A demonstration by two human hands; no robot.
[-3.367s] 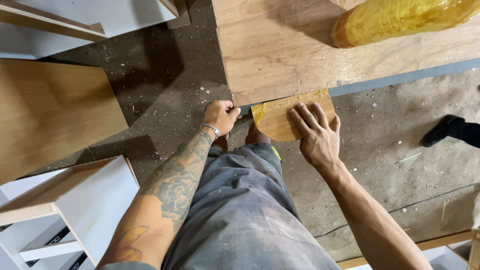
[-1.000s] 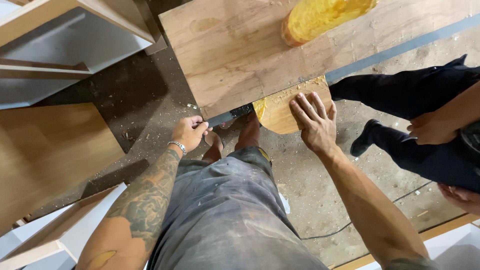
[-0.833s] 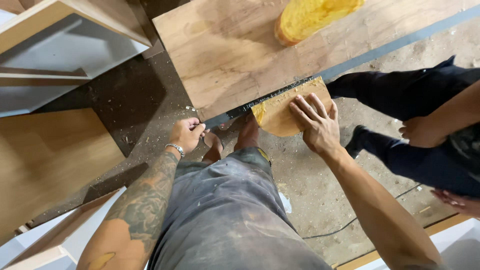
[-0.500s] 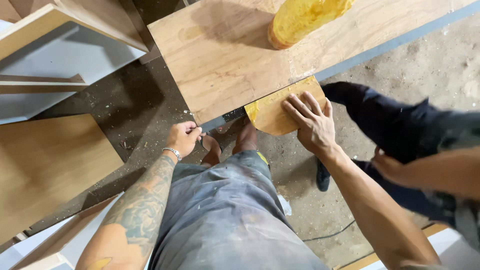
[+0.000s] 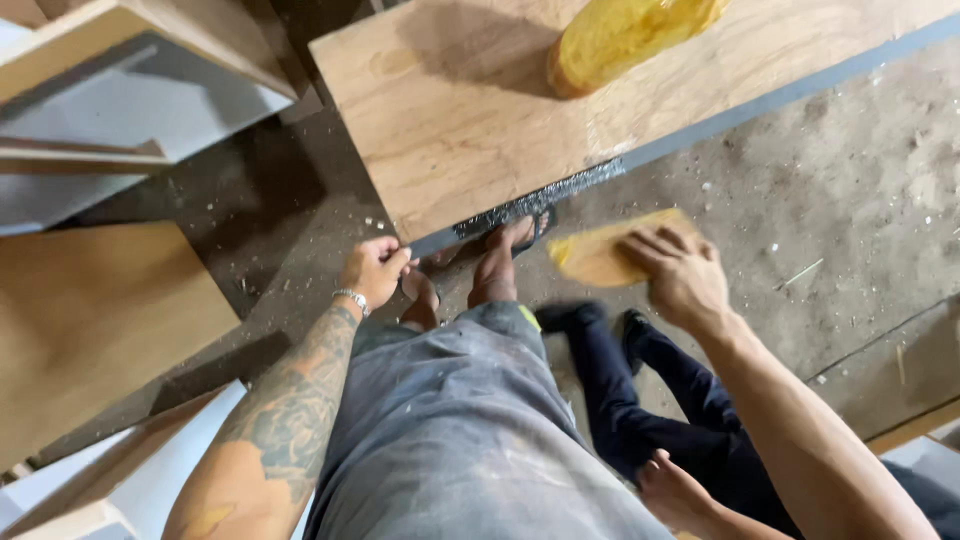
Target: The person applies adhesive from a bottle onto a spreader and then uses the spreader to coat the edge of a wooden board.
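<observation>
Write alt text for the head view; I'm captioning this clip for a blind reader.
Seen from above, the right hand holds a rounded wooden offcut clear of a plywood board, while the left hand grips a saw at the board's edge. Another person's dark-trousered legs stand close by.

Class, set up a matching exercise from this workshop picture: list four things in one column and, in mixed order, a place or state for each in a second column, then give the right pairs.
Things
1. saw blade
2. rounded wood offcut
3. yellow roll
4. left hand

Places or states
A. lying on top of the plywood board
B. held in the right hand, clear of the board
C. running along the board's near edge
D. closed around the saw's handle end, by the board's corner

Pairs: 1-C, 2-B, 3-A, 4-D
</observation>
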